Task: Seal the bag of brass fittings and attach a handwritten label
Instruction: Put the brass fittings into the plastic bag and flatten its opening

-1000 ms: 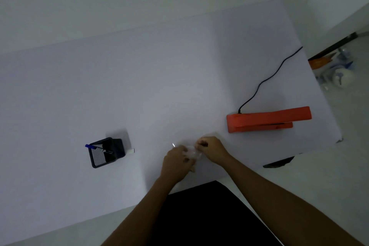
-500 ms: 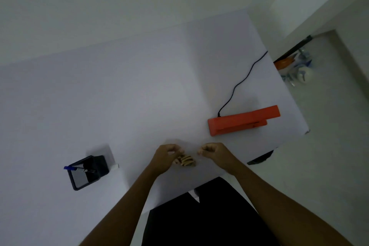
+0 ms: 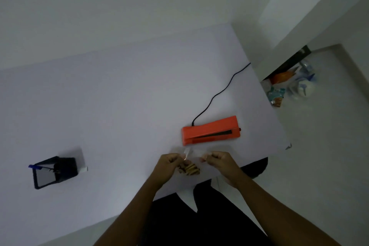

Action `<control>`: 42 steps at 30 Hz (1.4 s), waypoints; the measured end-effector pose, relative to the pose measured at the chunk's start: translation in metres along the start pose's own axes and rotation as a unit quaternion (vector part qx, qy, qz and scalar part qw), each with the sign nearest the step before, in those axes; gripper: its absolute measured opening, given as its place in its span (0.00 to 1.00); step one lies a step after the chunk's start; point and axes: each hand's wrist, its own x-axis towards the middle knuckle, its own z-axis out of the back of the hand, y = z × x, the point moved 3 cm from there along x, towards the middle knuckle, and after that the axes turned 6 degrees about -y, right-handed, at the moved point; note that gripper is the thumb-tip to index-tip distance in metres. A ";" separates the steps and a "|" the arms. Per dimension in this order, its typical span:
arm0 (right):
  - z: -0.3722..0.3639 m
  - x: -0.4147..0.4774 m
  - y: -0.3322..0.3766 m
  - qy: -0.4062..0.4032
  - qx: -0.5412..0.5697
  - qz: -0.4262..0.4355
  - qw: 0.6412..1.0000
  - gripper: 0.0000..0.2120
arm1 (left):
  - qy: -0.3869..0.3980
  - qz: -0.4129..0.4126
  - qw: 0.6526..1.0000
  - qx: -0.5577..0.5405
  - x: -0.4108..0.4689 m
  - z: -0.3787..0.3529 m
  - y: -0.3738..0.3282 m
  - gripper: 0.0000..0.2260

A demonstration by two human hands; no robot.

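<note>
White tabletop [image 3: 119, 96] — both hands [image 3: 169, 163] [image 3: 219, 161] pinch the bag [image 3: 189, 166]; we keep its mouth flat for the sealer [image 3: 210, 133].

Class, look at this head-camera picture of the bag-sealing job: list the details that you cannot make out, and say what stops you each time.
- Bag, head view: clear film in dim light; whether its mouth is open or sealed cannot be told.
- Brass fittings: partly behind the left hand; number unclear.
- Right hand: curled fingers hide its grip on the film.
- Pen holder: contents dark and too small.
- White slip beside it: too small to identify.
</note>
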 end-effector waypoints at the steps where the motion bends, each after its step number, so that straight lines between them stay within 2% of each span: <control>1: 0.013 0.001 -0.001 0.002 0.002 0.001 1.000 0.07 | -0.004 0.001 1.000 -0.006 0.000 -0.014 -0.003 0.12; 7: 0.073 0.010 -0.004 -0.009 0.050 -0.014 0.999 0.07 | -0.061 0.017 0.996 -0.058 0.009 -0.081 -0.017 0.12; 12: 0.089 0.014 -0.001 0.016 0.048 -0.013 0.999 0.13 | -0.111 0.034 0.989 -0.094 0.020 -0.112 -0.027 0.13; 18: 0.088 0.017 0.005 -0.015 0.099 -0.040 0.994 0.07 | -0.142 0.065 0.978 -0.138 0.024 -0.118 -0.026 0.14; 21: 0.083 0.020 0.006 -0.017 0.101 -0.050 0.993 0.09 | -0.151 0.071 0.975 -0.143 0.026 -0.115 -0.021 0.16; 26: 0.079 0.024 0.009 -0.025 0.087 -0.046 0.995 0.14 | -0.153 0.066 0.975 -0.148 0.028 -0.115 -0.017 0.14; 33: 0.076 0.026 0.011 -0.018 0.080 -0.061 0.995 0.13 | -0.148 0.072 0.974 -0.156 0.026 -0.118 -0.010 0.15; 37: 0.073 0.028 0.012 -0.028 0.060 -0.054 0.996 0.14 | -0.134 0.081 0.969 -0.190 0.024 -0.123 -0.008 0.20; 42: 0.073 0.028 0.011 -0.031 0.055 -0.051 0.997 0.13 | -0.153 0.097 0.959 -0.219 0.027 -0.126 -0.006 0.18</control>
